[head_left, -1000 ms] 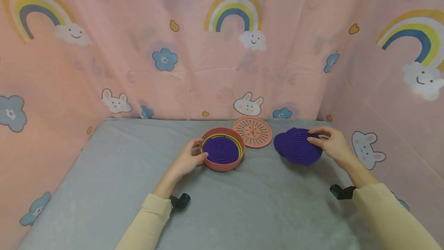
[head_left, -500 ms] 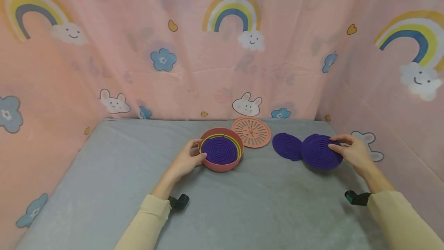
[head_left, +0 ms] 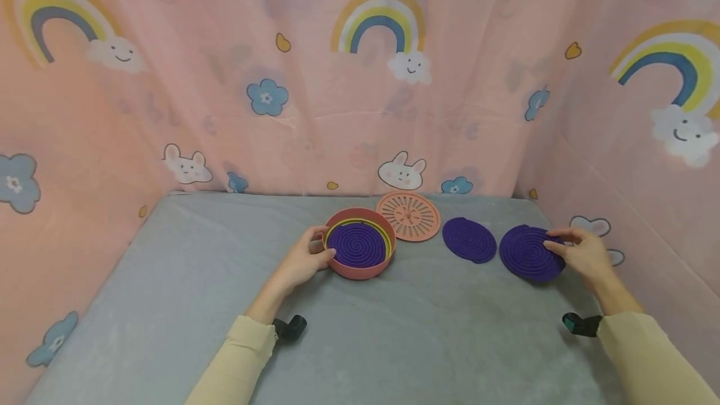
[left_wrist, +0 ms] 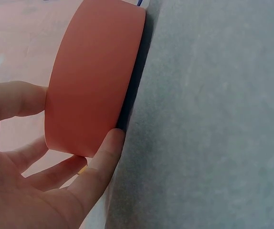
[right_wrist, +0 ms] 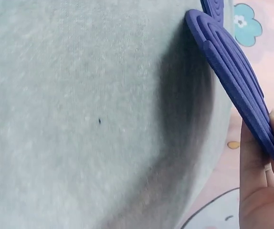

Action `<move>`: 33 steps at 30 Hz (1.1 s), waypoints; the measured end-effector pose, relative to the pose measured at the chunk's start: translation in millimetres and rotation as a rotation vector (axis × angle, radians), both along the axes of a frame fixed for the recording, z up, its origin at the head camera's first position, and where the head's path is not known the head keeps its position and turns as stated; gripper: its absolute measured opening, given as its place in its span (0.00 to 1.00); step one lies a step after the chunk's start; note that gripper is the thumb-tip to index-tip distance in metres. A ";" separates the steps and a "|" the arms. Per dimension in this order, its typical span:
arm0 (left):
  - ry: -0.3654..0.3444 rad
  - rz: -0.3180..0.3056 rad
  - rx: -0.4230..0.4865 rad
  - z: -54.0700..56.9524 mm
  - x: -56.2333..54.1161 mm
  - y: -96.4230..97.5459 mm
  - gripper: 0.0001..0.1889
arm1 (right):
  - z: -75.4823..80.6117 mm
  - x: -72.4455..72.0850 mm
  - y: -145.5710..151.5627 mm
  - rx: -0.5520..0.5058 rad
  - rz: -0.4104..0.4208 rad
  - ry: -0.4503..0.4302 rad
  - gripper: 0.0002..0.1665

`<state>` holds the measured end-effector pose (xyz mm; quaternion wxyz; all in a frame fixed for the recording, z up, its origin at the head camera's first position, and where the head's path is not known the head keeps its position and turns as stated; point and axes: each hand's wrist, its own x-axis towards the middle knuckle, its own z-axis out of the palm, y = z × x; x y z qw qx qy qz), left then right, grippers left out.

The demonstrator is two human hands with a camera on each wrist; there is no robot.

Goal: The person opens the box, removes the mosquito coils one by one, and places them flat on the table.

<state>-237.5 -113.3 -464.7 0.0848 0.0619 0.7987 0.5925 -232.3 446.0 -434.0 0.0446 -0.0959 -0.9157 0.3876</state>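
Observation:
In the head view, my left hand [head_left: 302,261] holds the left side of a round coral box [head_left: 360,272], thumb at the rim. A purple mosquito coil [head_left: 357,244] lies inside it, within yellow rings. The left wrist view shows fingers around the box's smooth outer wall [left_wrist: 91,81]. At the right, my right hand [head_left: 586,259] pinches the near edge of another purple mosquito coil [head_left: 530,254]. That coil [right_wrist: 235,78] is tilted in the right wrist view, its gripped edge raised above the cloth. A further purple mosquito coil [head_left: 469,240] lies flat between box and right hand.
A coral slotted lid [head_left: 409,216] lies behind and right of the box. Grey cloth [head_left: 427,336] covers the table. A pink printed curtain [head_left: 315,142] hangs along the back and both sides. Black devices [head_left: 290,327] are worn on both wrists.
My right hand has carried its mosquito coil to the right and lowered it. The flat coil it overlapped now shows fully. The left hand and the box have stayed put.

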 end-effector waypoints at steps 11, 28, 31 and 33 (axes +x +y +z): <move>-0.019 0.011 0.003 2.6 1.4 -0.2 0.30 | -18.0 -13.6 2.7 0.038 0.051 0.005 0.29; -0.020 0.014 -0.005 3.2 0.8 -1.0 0.30 | 12.4 -15.9 -29.0 0.056 0.107 0.027 0.32; -0.018 0.010 -0.010 2.5 0.0 -0.4 0.30 | 22.2 -17.2 -44.3 0.024 0.124 0.065 0.30; -0.018 0.007 -0.009 1.8 -0.4 0.1 0.30 | 27.6 -17.1 -54.0 -0.006 0.143 0.083 0.29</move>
